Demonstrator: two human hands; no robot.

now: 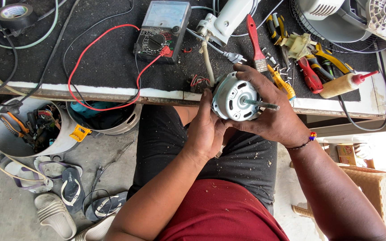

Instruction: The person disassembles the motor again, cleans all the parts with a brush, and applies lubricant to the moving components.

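I hold a small silver fan motor (232, 101) with both hands, just above my lap and right at the front edge of the workbench (112, 91). My left hand (205, 129) cups the motor from below and from the near side, thumb pressed against its round housing. My right hand (271, 111) wraps over the far side and top, fingers closed around the casing, so both hands are clamped on the same motor and nearly touch each other. The motor's steel shaft (262, 105) points out to my right, lying over my right palm. A pale cable (207, 62) runs from the motor up onto the bench.

On the dark mat of the bench, beyond my hands, sits an analogue multimeter (162, 29) with a red test lead (94, 58) looping out to the left. A brush with a red handle (255, 42) lies just beyond my right fingers. To its right are pliers with yellow handles (331, 60), a red-handled screwdriver (309, 76) and a cream squeeze bottle with a red nozzle (345, 84). A roll of black tape (14, 14) rests at the far left corner, and a white fan grille (336, 27) fills the far right.

Under the bench stands a grey bucket (5, 138) full of tools, and sandals (59, 178) lie on the concrete floor beside my leg
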